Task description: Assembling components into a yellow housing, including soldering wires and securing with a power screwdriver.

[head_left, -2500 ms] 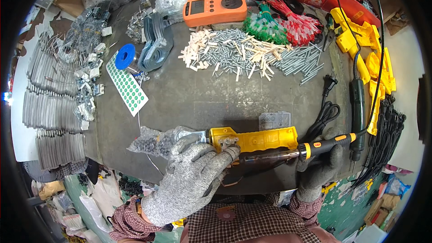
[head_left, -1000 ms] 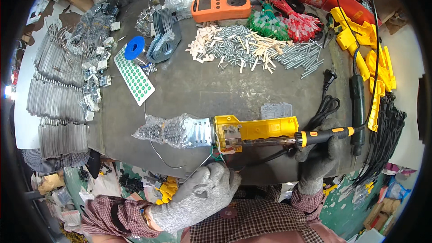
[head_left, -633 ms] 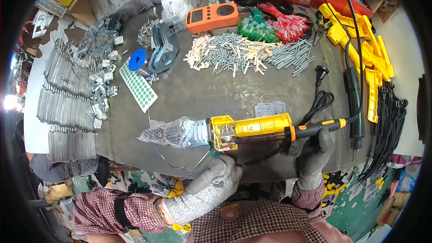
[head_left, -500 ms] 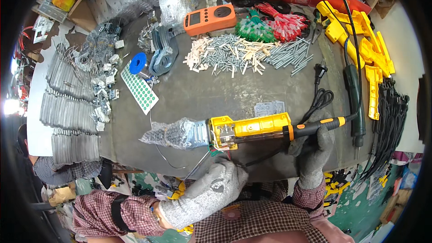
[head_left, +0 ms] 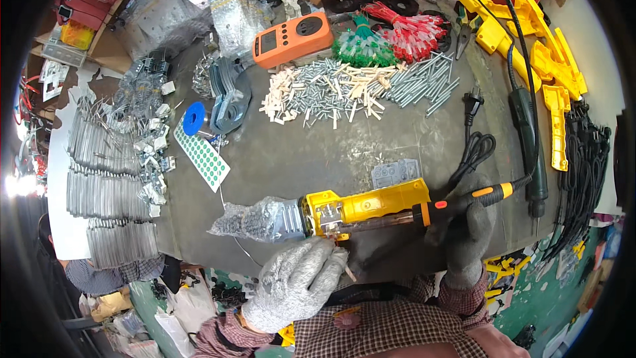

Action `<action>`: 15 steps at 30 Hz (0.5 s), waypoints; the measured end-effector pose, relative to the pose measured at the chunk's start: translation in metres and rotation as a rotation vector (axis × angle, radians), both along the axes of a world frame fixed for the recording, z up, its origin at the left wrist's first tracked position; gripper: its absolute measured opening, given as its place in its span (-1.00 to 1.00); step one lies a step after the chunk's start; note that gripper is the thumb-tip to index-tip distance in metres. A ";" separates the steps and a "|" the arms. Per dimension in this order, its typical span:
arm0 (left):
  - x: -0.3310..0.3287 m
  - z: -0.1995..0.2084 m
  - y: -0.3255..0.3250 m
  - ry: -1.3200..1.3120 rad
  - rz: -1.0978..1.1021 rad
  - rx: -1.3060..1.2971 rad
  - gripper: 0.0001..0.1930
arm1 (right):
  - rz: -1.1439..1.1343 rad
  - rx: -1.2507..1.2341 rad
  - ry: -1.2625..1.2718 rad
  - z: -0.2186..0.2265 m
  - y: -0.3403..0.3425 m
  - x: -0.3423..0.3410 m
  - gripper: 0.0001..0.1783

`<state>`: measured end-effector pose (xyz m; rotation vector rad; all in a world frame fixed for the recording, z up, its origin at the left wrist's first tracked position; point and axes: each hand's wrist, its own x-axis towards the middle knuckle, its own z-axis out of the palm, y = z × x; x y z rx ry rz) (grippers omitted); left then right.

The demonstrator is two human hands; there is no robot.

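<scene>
A yellow plastic tool housing half (head_left: 384,202) lies on the grey bench, with small metal parts at its left portion. At its left end sits a metal piece wrapped in clear plastic (head_left: 262,219). My right hand (head_left: 472,242), in a grey glove, is wrapped round a black-and-orange soldering iron (head_left: 490,195); its barrel runs leftward along the housing's near edge. My left hand (head_left: 295,282), gloved too, is at the housing's lower left edge with fingers bent together. A thin pinkish piece (head_left: 350,273) shows by its fingertips; what they pinch is hidden.
Screws and pale pegs (head_left: 331,89) lie in a pile behind, near an orange meter (head_left: 293,41) and green and red bundled parts. A coiled black plug cord (head_left: 474,149) and a dark green-black handled tool (head_left: 527,152) lie right. Metal tubes (head_left: 106,192) stack left.
My left hand has shifted left and turned its back upward, against the housing's lower edge. My right hand keeps the soldering iron in nearly the same place. The whole view has shifted slightly.
</scene>
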<state>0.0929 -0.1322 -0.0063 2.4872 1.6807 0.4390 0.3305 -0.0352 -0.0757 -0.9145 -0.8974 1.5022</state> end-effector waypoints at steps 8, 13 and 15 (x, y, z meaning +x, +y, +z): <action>-0.001 -0.012 -0.003 -0.258 0.135 -0.061 -0.65 | -0.085 0.027 0.027 -0.013 -0.002 0.002 -0.49; -0.007 -0.015 0.000 -0.310 0.091 -0.110 -0.68 | -0.130 0.073 0.018 -0.021 -0.005 0.012 -0.50; -0.008 -0.014 0.002 -0.342 0.081 -0.120 -0.70 | -0.270 0.070 0.004 -0.029 -0.008 0.015 -0.50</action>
